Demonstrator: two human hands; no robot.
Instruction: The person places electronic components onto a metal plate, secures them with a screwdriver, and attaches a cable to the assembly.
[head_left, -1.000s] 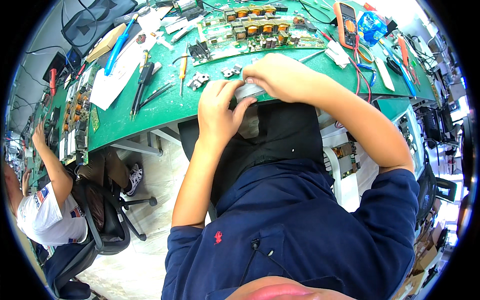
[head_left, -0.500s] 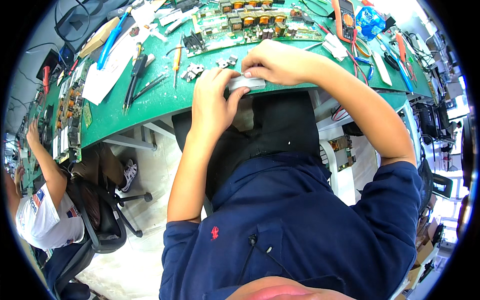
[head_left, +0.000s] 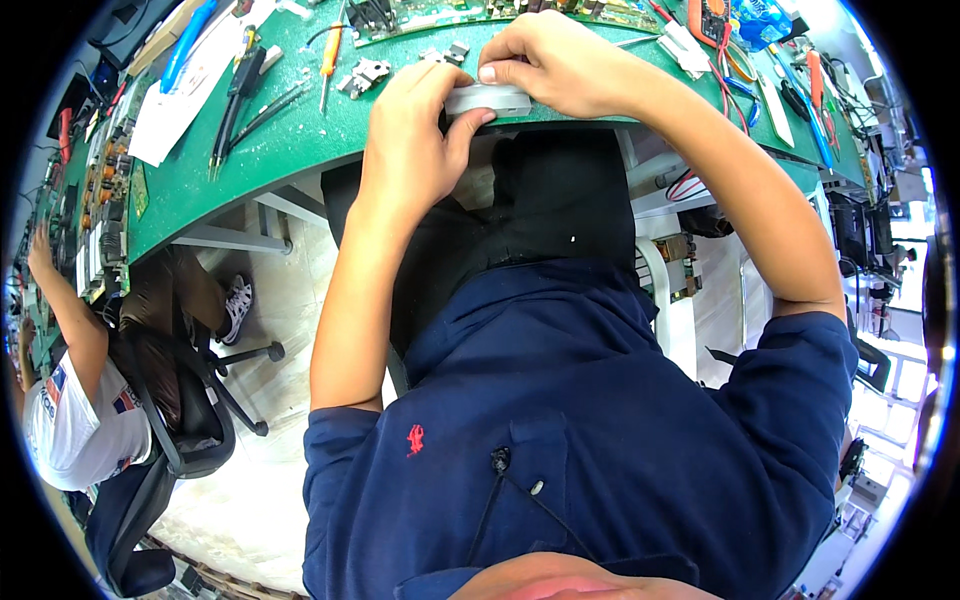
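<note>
Near the table's front edge, my left hand (head_left: 412, 140) grips a light grey rectangular block (head_left: 492, 101), its thumb along the near side. My right hand (head_left: 550, 68) bends over the block's far edge, thumb and forefinger drawn together in a pinch. Whatever sits between those two fingertips is too small or hidden to make out. Just beyond my left hand lie small silvery metal pieces (head_left: 364, 77), and a second little group of metal pieces (head_left: 446, 52) is behind the block.
An orange-handled screwdriver (head_left: 331, 52), a black pen-like tool (head_left: 236, 98) and white paper (head_left: 188, 112) lie to the left. Along the back runs a circuit board (head_left: 430, 20). At the right are an orange multimeter (head_left: 708, 20) and red leads. A co-worker (head_left: 85, 400) sits far left.
The whole view has shifted, so the table and hands appear higher in the picture. Both hands stay at the grey block, with little change in their grip.
</note>
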